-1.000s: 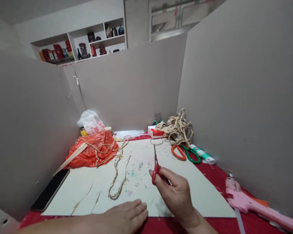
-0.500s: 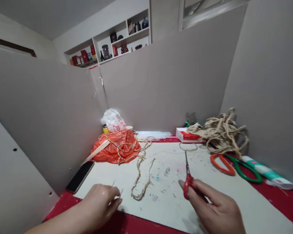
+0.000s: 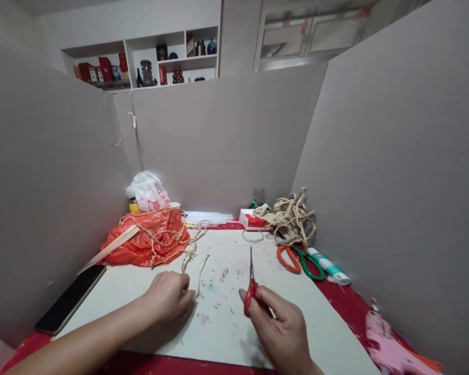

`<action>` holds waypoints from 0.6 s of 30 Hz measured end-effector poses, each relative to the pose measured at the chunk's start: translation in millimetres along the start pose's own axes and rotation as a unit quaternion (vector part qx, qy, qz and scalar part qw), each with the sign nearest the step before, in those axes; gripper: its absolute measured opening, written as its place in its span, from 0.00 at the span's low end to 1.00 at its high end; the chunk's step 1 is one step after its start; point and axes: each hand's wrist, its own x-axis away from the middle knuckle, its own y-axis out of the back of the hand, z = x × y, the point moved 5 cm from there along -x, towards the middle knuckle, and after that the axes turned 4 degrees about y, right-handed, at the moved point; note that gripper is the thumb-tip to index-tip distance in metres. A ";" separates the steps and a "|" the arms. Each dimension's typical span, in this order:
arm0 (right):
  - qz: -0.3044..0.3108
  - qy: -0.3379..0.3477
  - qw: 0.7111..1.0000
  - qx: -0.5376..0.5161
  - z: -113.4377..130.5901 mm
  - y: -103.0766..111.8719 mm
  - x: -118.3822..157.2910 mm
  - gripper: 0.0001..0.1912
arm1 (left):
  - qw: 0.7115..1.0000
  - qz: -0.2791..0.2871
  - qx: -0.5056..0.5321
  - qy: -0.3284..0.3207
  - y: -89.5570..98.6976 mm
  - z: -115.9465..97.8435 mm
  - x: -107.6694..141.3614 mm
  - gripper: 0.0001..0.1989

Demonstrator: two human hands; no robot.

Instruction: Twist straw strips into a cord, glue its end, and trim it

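Note:
My right hand [image 3: 279, 325] is closed on small red-handled scissors [image 3: 250, 297], whose narrow blades point up and away over the white board. To the left, my left hand [image 3: 170, 298] has its fingers pressed together over the bend of a thin braided cord [image 3: 200, 276]. The hand covers part of that cord, so whether it is gripped or only touched is unclear. The cord's far part runs back to an orange-red plastic bag [image 3: 156, 237] with more cord lying across it.
A black phone [image 3: 72, 299] lies on the left. At the back right are coiled rope [image 3: 293, 221], a red-and-white box [image 3: 252, 220], and orange- and green-handled scissors [image 3: 311, 265]. Beside them lies a white-and-green tube [image 3: 330, 266]. A pink glue gun [image 3: 391, 346] rests at the right.
The view has turned to the right, bringing the pink glue gun into sight. My left hand has moved over the cord's bend; my right hand still holds the red scissors.

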 end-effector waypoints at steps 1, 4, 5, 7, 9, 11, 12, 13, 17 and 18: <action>0.005 0.003 1.000 0.000 -0.6 0.0 0.0 0.17 | 1.000 0.026 0.004 0.000 -7.3 -0.9 -0.6 0.11; 0.014 0.008 1.000 0.002 -2.5 -0.4 0.0 0.16 | 0.997 0.053 0.048 -0.007 -20.4 -3.9 -3.1 0.12; 0.012 0.006 1.000 0.004 -3.1 -0.3 -0.1 0.16 | 0.996 0.048 0.073 -0.013 -20.7 -4.1 -4.4 0.12; 0.010 0.001 1.000 0.007 -3.9 -0.4 -0.3 0.16 | 0.990 0.034 0.132 -0.026 -15.3 -3.3 -6.2 0.13; 0.011 0.003 1.000 0.009 -3.8 -0.6 -0.3 0.17 | 0.980 0.021 0.195 -0.032 -3.5 -1.9 -4.1 0.12; 0.015 0.008 1.000 0.013 -3.0 -0.8 0.3 0.17 | 0.968 0.016 0.248 -0.040 11.3 -3.7 5.0 0.12; 0.016 0.009 1.000 0.015 -2.5 -0.7 0.8 0.17 | 0.963 0.020 0.264 -0.054 18.1 -7.0 12.7 0.13; 0.018 0.008 1.000 0.017 -1.9 -0.7 1.4 0.17 | 0.959 0.031 0.271 -0.080 23.2 -12.2 22.5 0.15; 0.023 0.011 1.000 0.012 3.9 -0.3 3.5 0.17 | 0.956 0.100 0.196 -0.195 10.6 -29.1 74.7 0.22; 0.023 0.010 1.000 0.008 5.7 -0.3 3.7 0.17 | 0.959 0.115 0.162 -0.200 -1.2 -26.8 88.2 0.23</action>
